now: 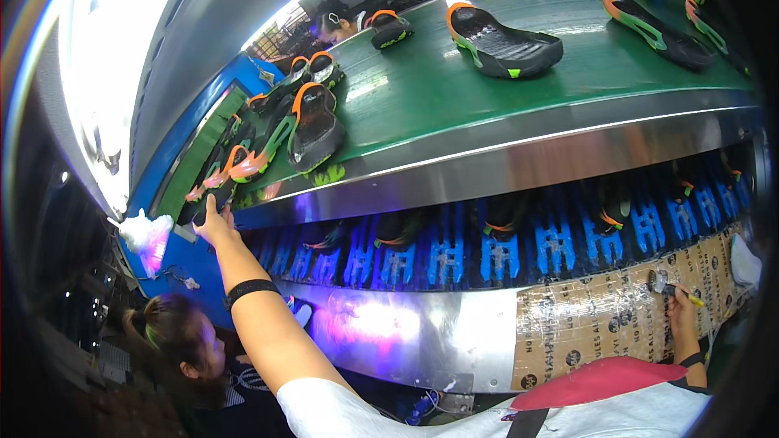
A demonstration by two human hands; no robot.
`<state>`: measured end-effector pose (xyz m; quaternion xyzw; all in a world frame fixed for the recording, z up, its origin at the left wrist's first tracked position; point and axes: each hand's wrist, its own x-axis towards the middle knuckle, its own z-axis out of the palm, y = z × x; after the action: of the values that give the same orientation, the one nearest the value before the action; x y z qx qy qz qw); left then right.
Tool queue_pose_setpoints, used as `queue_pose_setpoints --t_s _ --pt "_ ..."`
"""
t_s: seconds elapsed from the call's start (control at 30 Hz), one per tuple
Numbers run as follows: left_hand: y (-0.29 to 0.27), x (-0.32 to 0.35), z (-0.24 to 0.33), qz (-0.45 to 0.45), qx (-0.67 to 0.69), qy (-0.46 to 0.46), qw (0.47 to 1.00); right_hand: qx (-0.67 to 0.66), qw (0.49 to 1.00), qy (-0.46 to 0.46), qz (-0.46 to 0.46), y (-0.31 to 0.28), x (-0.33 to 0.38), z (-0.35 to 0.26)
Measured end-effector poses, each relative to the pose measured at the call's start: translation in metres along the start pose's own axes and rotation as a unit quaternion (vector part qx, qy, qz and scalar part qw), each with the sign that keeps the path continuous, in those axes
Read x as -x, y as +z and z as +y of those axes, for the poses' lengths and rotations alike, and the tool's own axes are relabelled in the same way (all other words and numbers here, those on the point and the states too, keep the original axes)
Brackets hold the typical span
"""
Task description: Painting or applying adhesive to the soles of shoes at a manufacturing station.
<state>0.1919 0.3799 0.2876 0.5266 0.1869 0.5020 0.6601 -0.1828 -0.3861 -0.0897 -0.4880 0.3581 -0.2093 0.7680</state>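
Working with hands well apart in the head view: reaching forward with the left hand (pixel 215 229), with fingers extended, to the nearest sole (pixel 217 178), at the left end of the green belt (pixel 406 97), close beside other soles (pixel 315 134) in black, green and orange. Cannot tell touch from near miss there, nor confirm any grip. Holding a brush (pixel 659 281) by its yellow handle in the right hand (pixel 680 320), with fingers wrapped round it, above or on the printed cardboard (pixel 568 324); cannot tell resting from hovering.

To handle the nearest sole well, pinch it by the outer edge, probably safer than pressing into a glossy, possibly wet inside. Ease it clear of close neighbours first, so as not to knock or smear them. Meanwhile keep the brush low over the cardboard, away from the pale shirt and the blue racks (pixel 446 255) beneath the belt. Mind the long reach: lean in rather than drag the forearm, with its black band (pixel 251 292), over the metal ledge (pixel 389 316). Leave room too for the co-worker (pixel 182 349) at lower left, near the outstretched arm.
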Motion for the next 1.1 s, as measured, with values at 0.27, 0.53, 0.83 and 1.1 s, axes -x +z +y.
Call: queue_pose_setpoints --t_s 0.27,0.53,0.83,1.1 --pt "0.015 -0.074 -0.049 -0.007 -0.51 0.043 0.859 -0.003 0.999 -0.018 -0.046 0.009 0.001 -0.007" --pt "0.085 0.011 -0.003 0.184 -0.481 0.047 0.856 -0.093 0.995 0.04 -0.019 0.016 -0.021 -0.01" --pt "0.042 -0.02 -0.034 -0.186 -0.468 0.475 0.722 -0.077 0.997 -0.019 -0.021 0.021 0.011 -0.019" --pt "0.047 0.034 0.026 -0.282 -0.294 -0.024 0.913 -0.099 0.994 -0.015 -0.052 0.018 0.011 -0.017"
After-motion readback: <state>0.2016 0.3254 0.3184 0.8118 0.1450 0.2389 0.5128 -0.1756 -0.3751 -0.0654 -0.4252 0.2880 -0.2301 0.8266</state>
